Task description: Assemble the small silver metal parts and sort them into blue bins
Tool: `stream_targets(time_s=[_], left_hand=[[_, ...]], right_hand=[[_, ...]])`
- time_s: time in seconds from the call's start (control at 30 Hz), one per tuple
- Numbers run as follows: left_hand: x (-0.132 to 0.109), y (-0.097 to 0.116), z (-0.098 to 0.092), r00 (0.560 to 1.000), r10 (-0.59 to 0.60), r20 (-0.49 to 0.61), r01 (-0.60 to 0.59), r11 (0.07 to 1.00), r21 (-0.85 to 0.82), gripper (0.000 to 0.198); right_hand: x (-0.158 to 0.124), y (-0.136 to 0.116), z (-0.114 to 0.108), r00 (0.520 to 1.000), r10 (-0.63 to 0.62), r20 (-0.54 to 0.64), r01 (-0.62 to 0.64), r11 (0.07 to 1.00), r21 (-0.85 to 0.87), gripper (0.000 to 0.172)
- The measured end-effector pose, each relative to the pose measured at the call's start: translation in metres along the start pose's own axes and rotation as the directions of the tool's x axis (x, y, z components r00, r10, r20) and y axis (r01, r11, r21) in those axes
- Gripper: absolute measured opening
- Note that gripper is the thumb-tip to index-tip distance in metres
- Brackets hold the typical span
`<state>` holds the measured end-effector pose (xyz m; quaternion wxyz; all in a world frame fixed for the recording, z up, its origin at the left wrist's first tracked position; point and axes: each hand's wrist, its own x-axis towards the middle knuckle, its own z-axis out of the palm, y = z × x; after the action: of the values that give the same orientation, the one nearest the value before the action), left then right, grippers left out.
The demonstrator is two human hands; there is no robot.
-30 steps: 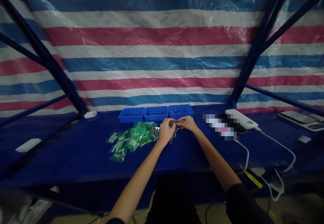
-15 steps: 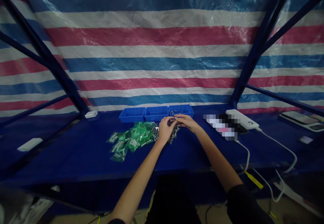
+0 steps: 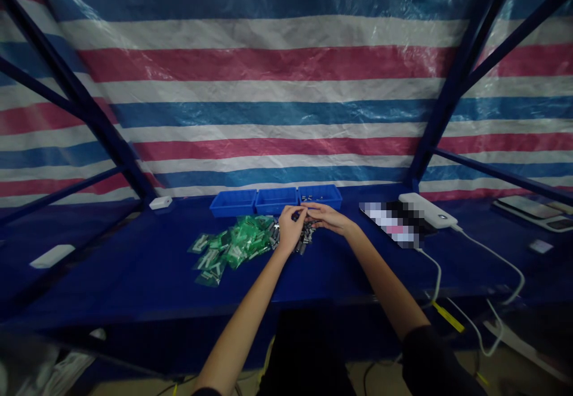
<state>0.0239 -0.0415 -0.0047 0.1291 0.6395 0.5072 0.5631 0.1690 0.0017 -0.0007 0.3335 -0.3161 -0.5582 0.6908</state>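
My left hand (image 3: 290,227) and my right hand (image 3: 329,217) meet at the fingertips over a pile of small metal parts (image 3: 306,242). The fingers of both are pinched together, and whatever lies between them is too small to make out. Left of the pile lie green plastic packets (image 3: 245,242) with pale pieces inside. Behind my hands stand three blue bins in a row: the left bin (image 3: 233,203), the middle bin (image 3: 276,201) and the right bin (image 3: 330,196), which holds several small pieces.
On the blue table (image 3: 147,264), a phone (image 3: 394,226) with a blurred screen and a white power bank (image 3: 427,211) lie at the right with cables. White devices (image 3: 52,256) sit at the left, and a scale (image 3: 532,211) far right.
My left hand's fingers have curled slightly and its wrist has shifted a little right. My right hand's fingers have straightened somewhat and reach further left.
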Motion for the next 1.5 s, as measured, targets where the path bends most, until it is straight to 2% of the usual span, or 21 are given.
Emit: stream_targets(time_s=[0.17, 0.37, 0.53, 0.63, 0.8, 1.03, 1.13, 1.2, 1.27, 1.33, 1.43, 1.5], left_hand=[[0.000, -0.002, 0.001, 0.999, -0.053, 0.000, 0.052, 0.996, -0.070, 0.016], [0.002, -0.009, 0.006, 0.988, -0.155, 0.012, 0.154, 0.966, -0.205, 0.020], [0.001, -0.004, 0.009, 0.941, -0.323, 0.096, 0.332, 0.835, -0.438, 0.026], [0.000, 0.002, 0.008, 0.919, -0.364, 0.151, 0.387, 0.762, -0.518, 0.030], [-0.001, 0.007, 0.005, 0.899, -0.412, 0.149, 0.427, 0.747, -0.509, 0.035], [-0.002, 0.006, 0.005, 0.904, -0.407, 0.132, 0.417, 0.772, -0.480, 0.035], [-0.001, 0.002, 0.006, 0.916, -0.376, 0.139, 0.397, 0.804, -0.443, 0.035], [0.000, -0.001, 0.006, 0.936, -0.322, 0.145, 0.353, 0.852, -0.386, 0.034], [0.001, -0.004, 0.005, 0.966, -0.227, 0.123, 0.252, 0.935, -0.250, 0.032], [0.000, -0.005, 0.003, 0.989, -0.101, 0.112, 0.104, 0.994, -0.027, 0.030], [-0.005, -0.004, 0.002, 0.975, 0.025, 0.220, -0.090, 0.954, 0.287, 0.023], [-0.009, -0.002, 0.002, 0.946, 0.031, 0.323, -0.169, 0.897, 0.409, 0.021]], right_hand=[[-0.002, 0.000, 0.002, 1.000, -0.011, 0.018, 0.011, 1.000, 0.000, 0.047], [-0.002, 0.000, 0.003, 0.999, -0.051, 0.016, 0.051, 0.999, 0.006, 0.045], [-0.002, -0.002, 0.005, 0.998, -0.068, 0.010, 0.068, 0.998, 0.015, 0.042], [-0.002, -0.002, 0.006, 0.998, -0.068, -0.013, 0.068, 0.998, -0.014, 0.042], [0.001, 0.002, 0.004, 0.988, -0.092, -0.120, 0.084, 0.994, -0.067, 0.031], [0.005, 0.007, 0.002, 0.978, -0.142, -0.152, 0.129, 0.987, -0.093, 0.030], [0.006, 0.008, 0.003, 0.971, -0.171, -0.170, 0.153, 0.982, -0.111, 0.031], [0.007, 0.008, 0.002, 0.956, -0.191, -0.224, 0.168, 0.979, -0.117, 0.033], [0.008, 0.006, -0.001, 0.925, -0.209, -0.316, 0.175, 0.976, -0.132, 0.034], [0.008, 0.004, -0.004, 0.874, -0.223, -0.431, 0.172, 0.973, -0.154, 0.034], [0.008, 0.001, -0.010, 0.805, -0.251, -0.538, 0.197, 0.968, -0.156, 0.036], [0.008, 0.001, -0.012, 0.803, -0.296, -0.517, 0.251, 0.955, -0.156, 0.040]])
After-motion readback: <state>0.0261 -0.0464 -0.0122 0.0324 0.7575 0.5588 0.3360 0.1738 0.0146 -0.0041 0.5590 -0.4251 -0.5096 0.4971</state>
